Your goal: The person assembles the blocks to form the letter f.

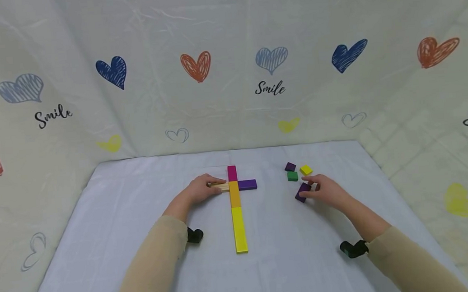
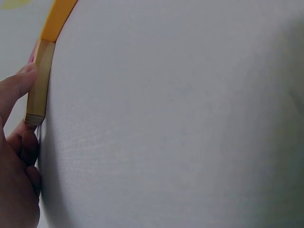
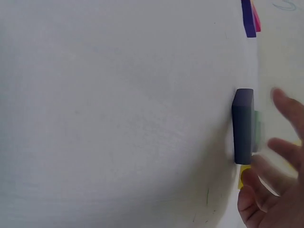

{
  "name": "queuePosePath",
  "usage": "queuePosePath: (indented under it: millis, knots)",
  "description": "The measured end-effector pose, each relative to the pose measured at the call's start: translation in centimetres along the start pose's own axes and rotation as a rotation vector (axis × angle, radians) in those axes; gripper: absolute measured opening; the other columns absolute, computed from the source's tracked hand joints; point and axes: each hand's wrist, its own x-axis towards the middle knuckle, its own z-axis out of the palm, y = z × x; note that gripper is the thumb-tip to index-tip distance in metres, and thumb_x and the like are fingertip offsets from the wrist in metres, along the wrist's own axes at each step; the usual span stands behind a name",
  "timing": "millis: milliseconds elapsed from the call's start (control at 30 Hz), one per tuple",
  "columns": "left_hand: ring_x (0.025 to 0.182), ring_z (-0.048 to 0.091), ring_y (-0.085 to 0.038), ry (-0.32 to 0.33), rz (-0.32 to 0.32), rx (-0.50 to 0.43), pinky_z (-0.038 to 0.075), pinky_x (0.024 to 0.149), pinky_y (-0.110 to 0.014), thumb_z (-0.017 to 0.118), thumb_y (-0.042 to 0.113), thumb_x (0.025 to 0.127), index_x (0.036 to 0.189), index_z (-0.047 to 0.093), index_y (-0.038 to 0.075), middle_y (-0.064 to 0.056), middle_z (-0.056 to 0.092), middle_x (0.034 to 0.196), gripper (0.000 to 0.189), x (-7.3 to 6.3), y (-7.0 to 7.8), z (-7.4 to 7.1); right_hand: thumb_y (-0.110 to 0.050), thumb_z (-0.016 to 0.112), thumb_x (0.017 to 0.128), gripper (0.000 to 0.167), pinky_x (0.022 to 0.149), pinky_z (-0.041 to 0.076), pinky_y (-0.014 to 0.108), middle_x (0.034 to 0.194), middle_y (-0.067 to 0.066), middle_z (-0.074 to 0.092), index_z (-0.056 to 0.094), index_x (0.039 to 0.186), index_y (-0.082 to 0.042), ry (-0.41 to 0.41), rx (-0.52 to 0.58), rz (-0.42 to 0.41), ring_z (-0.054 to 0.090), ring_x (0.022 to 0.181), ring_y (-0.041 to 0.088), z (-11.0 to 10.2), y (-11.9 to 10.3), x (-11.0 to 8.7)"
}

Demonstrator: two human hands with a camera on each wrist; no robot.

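Observation:
A cross of wooden blocks lies flat on the cloth. Its upright is a pink block (image 1: pixel 232 173), an orange block (image 1: pixel 235 194) and a yellow block (image 1: pixel 240 230); a purple block (image 1: pixel 247 185) forms the right arm. My left hand (image 1: pixel 199 189) pinches a plain wood block (image 2: pixel 42 80), whose end meets the orange block on the left side. Over on the right, my right hand (image 1: pixel 323 192) reaches with fingers spread and slightly bent around a dark purple block (image 3: pixel 243 128). In the right wrist view, a gap shows between its thumb and that block.
Beyond the right hand lie a small green block (image 1: pixel 292 176), a small yellow block (image 1: pixel 306 170) and another dark purple block (image 1: pixel 290 166). White cloth (image 1: pixel 114 245) covers the table. A backdrop (image 1: pixel 231 105) printed with hearts hangs behind and along both sides.

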Motion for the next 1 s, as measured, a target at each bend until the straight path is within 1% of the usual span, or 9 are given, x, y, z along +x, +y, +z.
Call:
queuePosePath:
  millis: [133,233,400,600,767,900,1000]
  knots:
    - [0.118,0.048,-0.025,-0.002,0.012,0.002,0.042,0.102,-0.048,0.068,0.035,0.094,0.125,0.068,0.042,-0.002,0.056,0.132,0.031,0.0,0.1,0.1,-0.047,0.073,0.087,0.073,0.080,0.047,0.039,0.125,0.022,0.053,0.052,0.142,-0.003,-0.013,-0.015,0.015,0.051,0.097,0.030,0.6,0.4,0.0]
    - [0.118,0.048,-0.025,-0.008,0.017,0.003,0.042,0.102,-0.047,0.068,0.035,0.094,0.125,0.068,0.041,-0.002,0.056,0.132,0.032,-0.1,0.2,0.1,-0.045,0.074,0.087,0.073,0.079,0.046,0.040,0.125,0.024,0.051,0.052,0.142,-0.001,-0.018,-0.020,0.025,0.050,0.097,0.031,0.9,0.5,0.0]
    - [0.116,0.050,-0.025,-0.004,0.014,0.000,0.043,0.101,-0.045,0.068,0.033,0.094,0.124,0.069,0.040,-0.001,0.057,0.130,0.031,-0.1,0.2,0.1,-0.045,0.074,0.087,0.075,0.077,0.046,0.039,0.123,0.025,0.052,0.050,0.142,0.000,-0.021,-0.034,0.040,0.051,0.096,0.030,1.2,0.5,0.1]
    - [0.114,0.050,-0.024,0.003,0.007,0.013,0.044,0.100,-0.044,0.068,0.034,0.094,0.125,0.068,0.041,0.000,0.057,0.128,0.031,0.1,0.0,0.0,-0.044,0.074,0.087,0.075,0.079,0.046,0.040,0.121,0.025,0.051,0.050,0.142,0.002,-0.021,-0.036,0.044,0.051,0.096,0.031,1.4,0.4,0.4]
    - [0.116,0.049,-0.024,0.000,-0.003,0.010,0.044,0.100,-0.045,0.068,0.035,0.094,0.124,0.069,0.042,-0.001,0.056,0.129,0.031,0.1,0.1,0.0,-0.041,0.075,0.087,0.073,0.081,0.047,0.042,0.125,0.024,0.052,0.048,0.143,-0.003,-0.018,0.004,0.051,0.051,0.099,0.031,1.4,0.2,0.3]
    - [0.118,0.048,-0.025,0.002,-0.015,0.006,0.043,0.101,-0.045,0.068,0.036,0.094,0.124,0.069,0.042,-0.001,0.056,0.131,0.030,0.0,0.2,0.0,-0.035,0.077,0.087,0.072,0.079,0.048,0.041,0.123,0.023,0.054,0.046,0.144,-0.004,-0.019,0.056,0.045,0.053,0.098,0.032,1.3,-0.2,0.1]
    - [0.118,0.048,-0.025,-0.001,-0.012,-0.001,0.043,0.101,-0.046,0.068,0.036,0.094,0.124,0.069,0.042,-0.001,0.056,0.131,0.031,-0.1,0.3,0.0,-0.033,0.076,0.088,0.071,0.081,0.049,0.042,0.124,0.023,0.055,0.044,0.146,-0.007,-0.027,0.085,0.058,0.055,0.102,0.034,1.3,-0.2,-0.1]
